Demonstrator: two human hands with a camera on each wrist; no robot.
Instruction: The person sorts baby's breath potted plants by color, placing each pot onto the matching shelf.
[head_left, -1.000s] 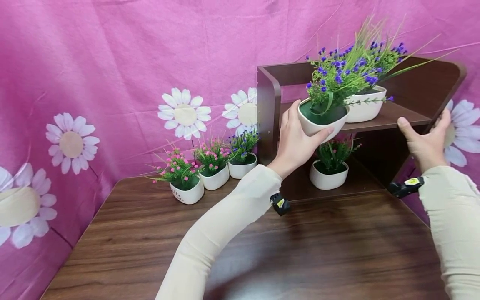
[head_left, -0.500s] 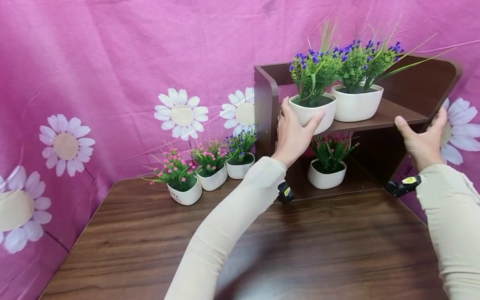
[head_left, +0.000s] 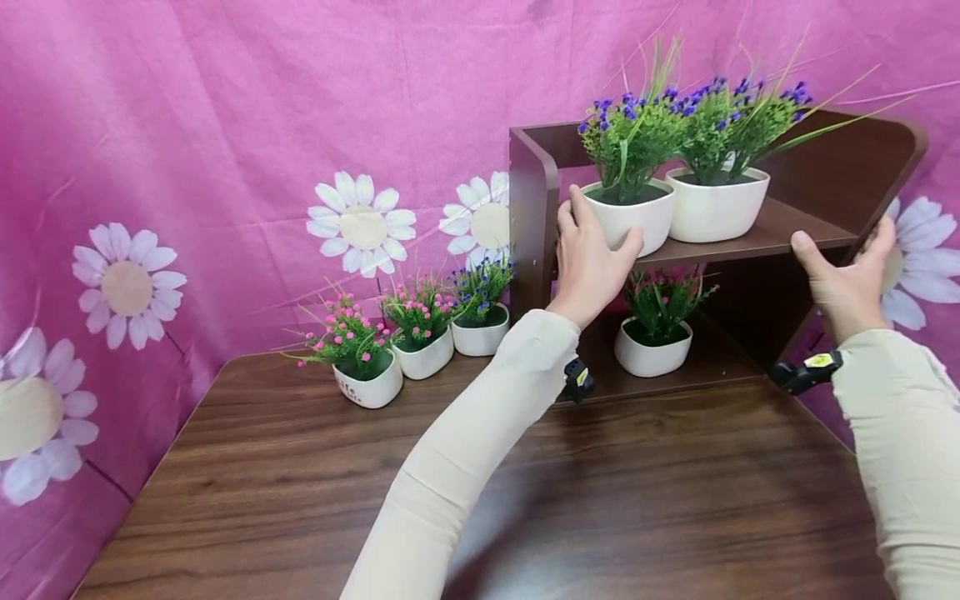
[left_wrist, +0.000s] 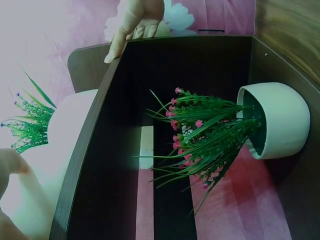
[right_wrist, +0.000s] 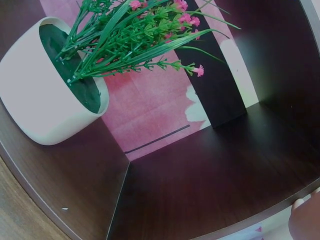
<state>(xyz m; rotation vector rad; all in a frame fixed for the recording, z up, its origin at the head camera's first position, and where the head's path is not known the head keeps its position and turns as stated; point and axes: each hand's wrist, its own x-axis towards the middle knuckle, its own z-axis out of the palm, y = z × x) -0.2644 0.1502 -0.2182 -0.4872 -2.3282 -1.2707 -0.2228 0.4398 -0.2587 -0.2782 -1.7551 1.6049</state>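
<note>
My left hand (head_left: 591,262) holds a white pot of purple flowers (head_left: 636,218) at the left end of the upper shelf, thumb on its front and fingers around its left side. Close to its right stands a matching pot of purple flowers (head_left: 718,210). My right hand (head_left: 851,287) grips the right side of the dark brown shelf unit (head_left: 795,223), thumb at the board's front edge and fingers outside the side panel. In the left wrist view, my left thumb (left_wrist: 12,162) lies against the overexposed white pot.
A white pot with pink flowers (head_left: 652,354) stands on the lower level. Left of the unit, a lettered pink-flowered pot (head_left: 371,385), another pink one (head_left: 426,358) and a purple-flowered one (head_left: 483,335) stand on the wooden table (head_left: 300,492). A pink daisy-print cloth (head_left: 247,125) hangs behind.
My left hand has moved the tilted pot left and back, setting it upright beside the other purple-flowered pot on the upper shelf. My right hand keeps its grip on the unit.
</note>
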